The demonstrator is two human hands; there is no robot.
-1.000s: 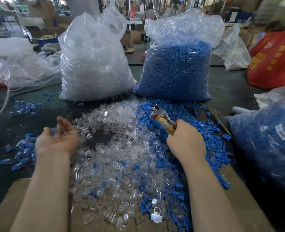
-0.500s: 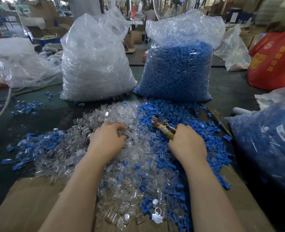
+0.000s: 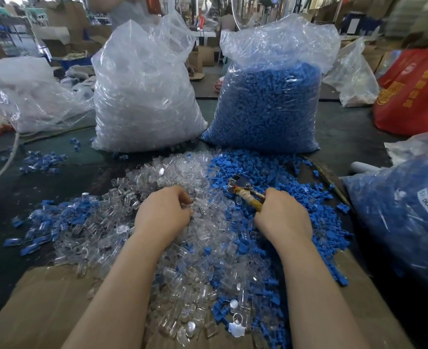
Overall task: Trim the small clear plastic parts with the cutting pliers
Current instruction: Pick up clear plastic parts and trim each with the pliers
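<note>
Sacks dominated the far side of the table: a clear bag stuffed with transparent pieces stood just beside a bag of blue parts, with a red bag well apart at the right edge. Nearer the person, a loose heap of clear plastic parts spread across the dark surface and onto a sheet of cardboard, meeting a drift of blue parts along its right side, the two kinds mixed where they touched. The left hand lay on top of the clear heap, its fingers curled down into the pieces; whether a single part was already pinched between them could not be told, since the fingertips were buried. The right hand was wrapped around the yellowed handles of the cutting pliers, whose metal head pointed away toward the blue drift; the jaws were too small to read as parted or closed. The step in hand looked like picking out the next piece to trim. Doing it well probably meant lifting one clear part free of the pile rather than a clump, turning it so the excess faced the pliers, and bringing the tool to the part above the heap, where stray blue pieces could not slip between the blades.
</note>
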